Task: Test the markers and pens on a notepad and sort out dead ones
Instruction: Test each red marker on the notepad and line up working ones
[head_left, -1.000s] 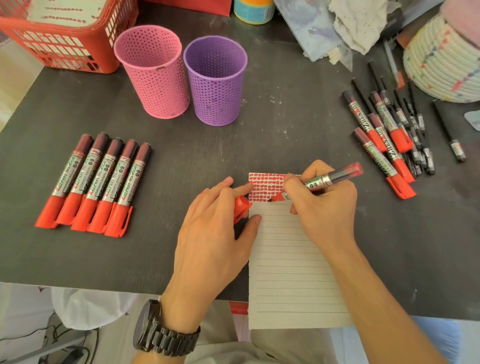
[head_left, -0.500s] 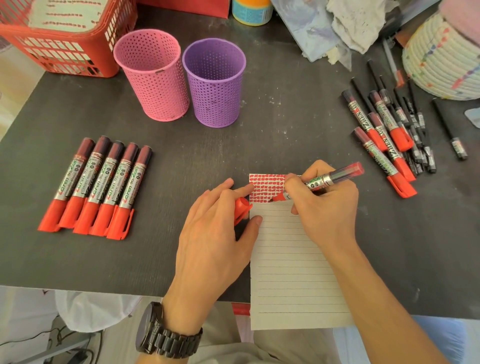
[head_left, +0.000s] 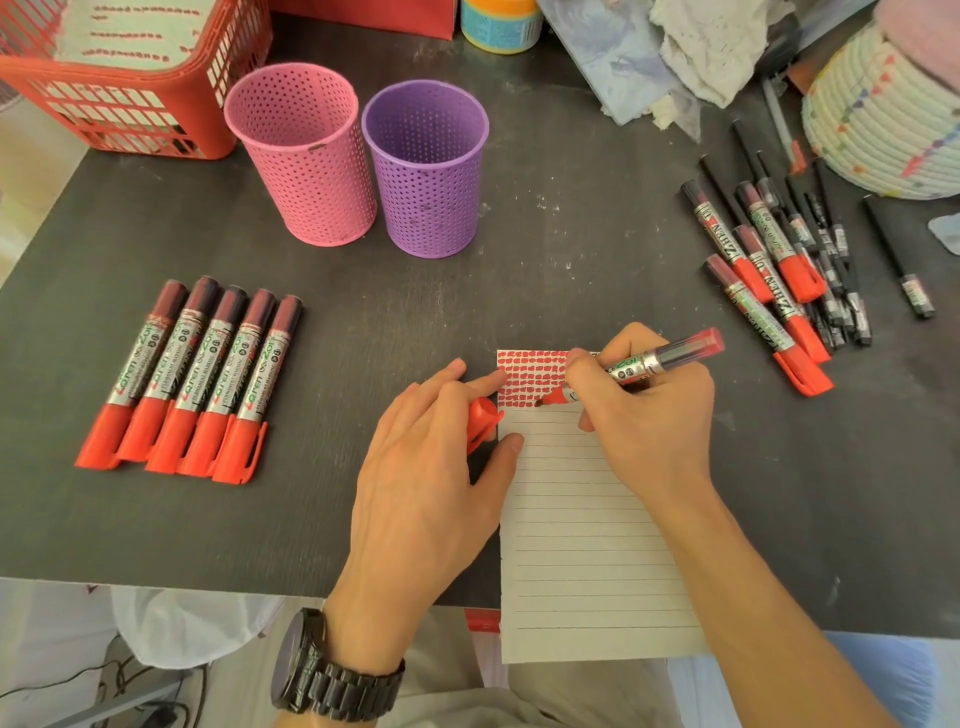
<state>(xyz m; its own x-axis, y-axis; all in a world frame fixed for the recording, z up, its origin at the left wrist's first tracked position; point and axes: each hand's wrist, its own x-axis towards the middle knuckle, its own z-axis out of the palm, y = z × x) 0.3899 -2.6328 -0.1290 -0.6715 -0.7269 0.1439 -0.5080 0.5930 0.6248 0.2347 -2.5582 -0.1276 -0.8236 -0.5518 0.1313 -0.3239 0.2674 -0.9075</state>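
Head view: at 6 o'clock on the bench, the notepad lies with its lined side up, its top rows filled with red dashes. The right hand grips an uncapped red marker, with the tip touching the paper at the lowest row of dashes. The left hand pinches the red cap beside the pad's left edge. A row of capped markers lies at 9 o'clock, and a pile of markers and pens sits at 2 o'clock.
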